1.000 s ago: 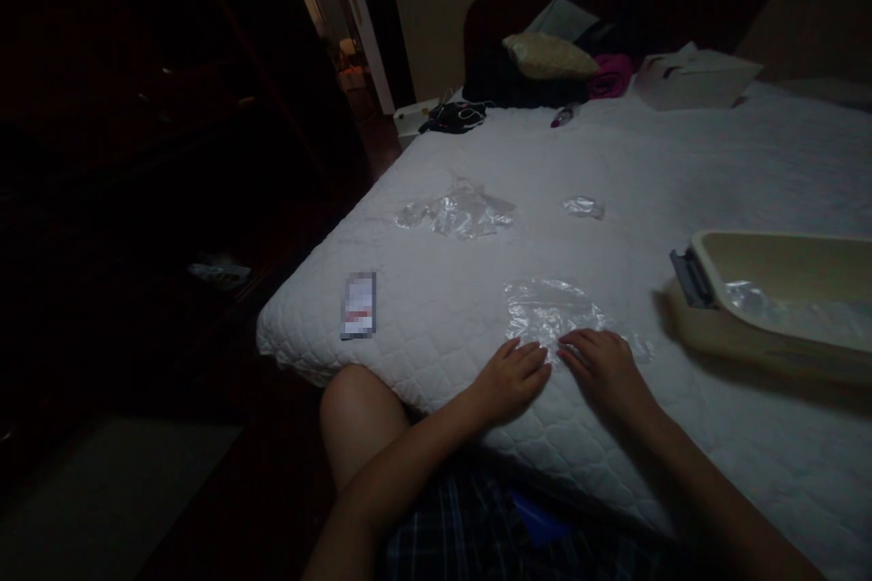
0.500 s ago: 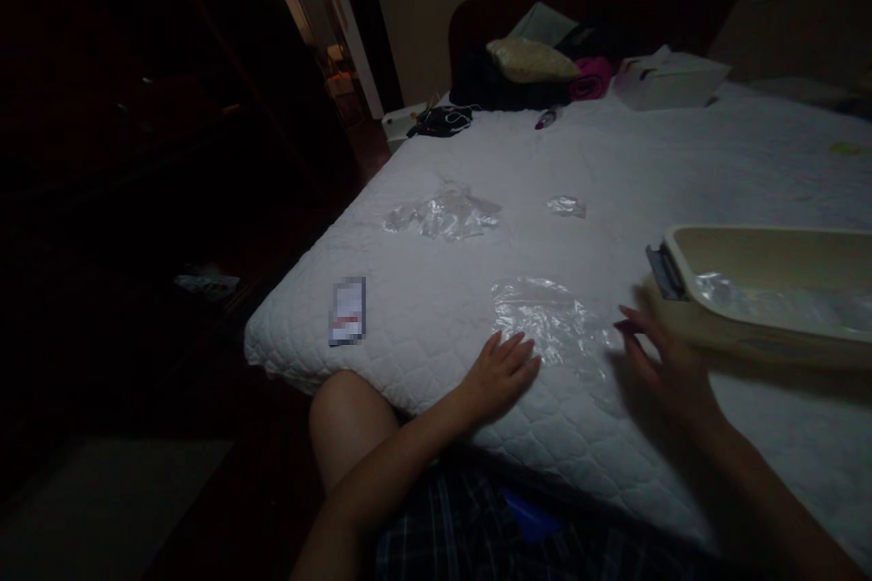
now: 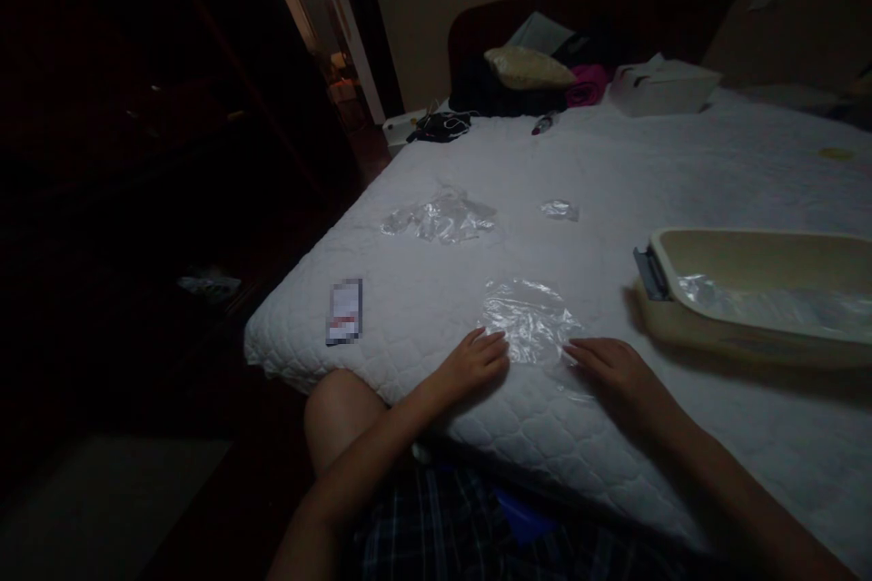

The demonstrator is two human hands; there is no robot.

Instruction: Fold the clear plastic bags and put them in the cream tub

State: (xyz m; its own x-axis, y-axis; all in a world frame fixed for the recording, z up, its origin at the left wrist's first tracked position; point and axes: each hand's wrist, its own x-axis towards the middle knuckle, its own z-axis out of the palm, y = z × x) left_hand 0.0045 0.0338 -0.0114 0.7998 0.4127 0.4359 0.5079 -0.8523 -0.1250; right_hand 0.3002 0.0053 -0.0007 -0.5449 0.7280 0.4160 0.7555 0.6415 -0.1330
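A clear plastic bag [image 3: 528,318] lies flat on the white quilted mattress [image 3: 613,172] near its front edge. My left hand [image 3: 473,363] rests palm down at the bag's left lower corner, fingers stretched out and touching the plastic. My right hand [image 3: 609,365] lies flat at the bag's right lower edge, fingers extended and pressing on it. Neither hand grips anything.
A beige plastic basin [image 3: 749,331] with clear plastic inside sits to the right. Crumpled clear bags [image 3: 440,218] and a small piece [image 3: 559,210] lie farther back. A small packet [image 3: 344,312] lies near the left corner. Pillows, clothes and a white box [image 3: 664,83] crowd the headboard.
My right hand, lifted toward the basin half a second ago, has come back down onto the bag's right edge. My left hand slid slightly left along the bag.
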